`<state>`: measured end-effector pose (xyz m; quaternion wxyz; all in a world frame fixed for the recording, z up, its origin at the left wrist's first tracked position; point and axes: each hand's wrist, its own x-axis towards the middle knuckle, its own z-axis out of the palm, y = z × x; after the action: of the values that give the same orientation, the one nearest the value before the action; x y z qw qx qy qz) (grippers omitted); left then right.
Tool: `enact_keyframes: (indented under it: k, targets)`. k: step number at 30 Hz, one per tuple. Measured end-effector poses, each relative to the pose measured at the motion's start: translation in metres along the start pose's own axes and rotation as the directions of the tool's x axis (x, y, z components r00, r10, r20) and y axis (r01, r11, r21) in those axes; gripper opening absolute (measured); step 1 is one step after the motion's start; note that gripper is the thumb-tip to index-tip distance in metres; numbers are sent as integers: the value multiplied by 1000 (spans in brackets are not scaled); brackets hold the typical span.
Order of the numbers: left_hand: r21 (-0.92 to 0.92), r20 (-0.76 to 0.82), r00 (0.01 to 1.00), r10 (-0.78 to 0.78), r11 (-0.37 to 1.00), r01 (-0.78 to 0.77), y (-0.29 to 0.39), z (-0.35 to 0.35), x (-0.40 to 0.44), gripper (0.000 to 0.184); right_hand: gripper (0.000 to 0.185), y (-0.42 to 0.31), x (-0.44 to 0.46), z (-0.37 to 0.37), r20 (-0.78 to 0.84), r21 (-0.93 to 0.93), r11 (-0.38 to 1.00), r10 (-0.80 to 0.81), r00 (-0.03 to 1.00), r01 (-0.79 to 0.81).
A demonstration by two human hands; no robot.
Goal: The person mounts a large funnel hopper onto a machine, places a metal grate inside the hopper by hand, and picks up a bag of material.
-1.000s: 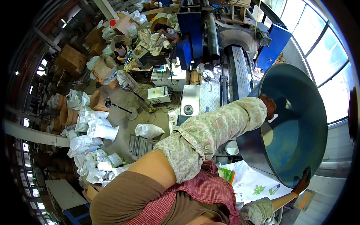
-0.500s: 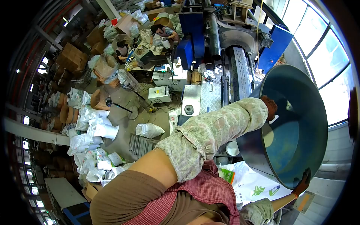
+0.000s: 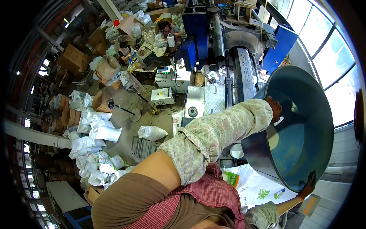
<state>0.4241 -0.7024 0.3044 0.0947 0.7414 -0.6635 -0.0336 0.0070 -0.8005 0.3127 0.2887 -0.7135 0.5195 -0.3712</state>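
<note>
A large blue-grey round drum (image 3: 301,149) is tilted, with its wide mouth facing me. My left hand (image 3: 274,110), in a reddish-brown glove, is closed over its near upper rim. A small white oblong patch shows just below those fingers; I cannot tell what it is. At the drum's lower rim, my right hand (image 3: 307,186) wears a dark glove and is closed round the edge, its fingers partly in shadow. Beneath the drum lies a white printed sack (image 3: 259,187) with green marks. Beside the drum's wall sits a small white round container (image 3: 236,151).
A large machine with blue panels (image 3: 196,34) and a slotted metal bar (image 3: 244,72) stands ahead. White sacks (image 3: 105,131) crowd the floor at left, near a metal grate (image 3: 143,149). Two people (image 3: 169,30) work among bags farther back. Windows (image 3: 328,49) line the right.
My hands and the drum hold almost the same position. In the background, one co-worker has shifted posture, and the white object by that person has moved slightly.
</note>
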Motion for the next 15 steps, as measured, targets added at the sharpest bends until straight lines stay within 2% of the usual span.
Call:
enact_keyframes:
  k: [2, 10, 15]
  targets:
    - [-8, 59, 998, -18, 1000, 19, 0, -3, 1, 36, 33, 1, 0, -1, 2, -1, 1000, -1, 1000, 1]
    - [-13, 69, 997, -23, 1000, 24, 0, 0, 5, 34, 33, 2, 1, 0, 5, 14, 1000, -26, 1000, 26]
    - [-9, 47, 999, -23, 1000, 23, 0, 1, 4, 33, 33, 2, 1, 0, -2, 18, 1000, 22, 1000, -22]
